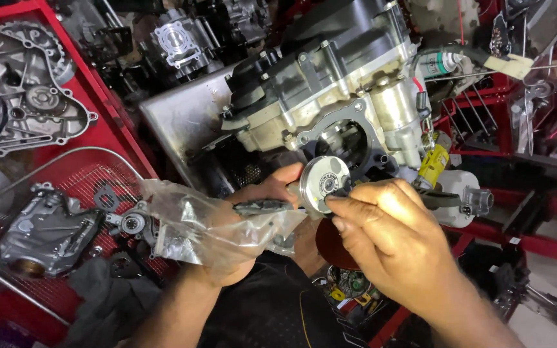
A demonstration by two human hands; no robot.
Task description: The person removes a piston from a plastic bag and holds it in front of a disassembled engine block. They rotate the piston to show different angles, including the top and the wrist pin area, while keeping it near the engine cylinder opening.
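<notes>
My left hand (262, 212) grips a round silver engine part (323, 183) with a bearing in its middle, and a crumpled clear plastic bag (207, 225) with small parts is pinched under the same hand. My right hand (388, 232) comes from the right and its fingertips press a small dark piece against the round part's face. Just above both hands stands a grey and black engine block (330, 71) with a round opening (346, 138) facing me.
A red tray (85, 84) at the left carries a silver engine cover (17, 96), a smaller casing (43, 235) and loose gears. A yellow connector (433, 164), a white part (462, 196) and a spray can (439, 63) sit right of the engine. Red racking (536, 241) lies behind.
</notes>
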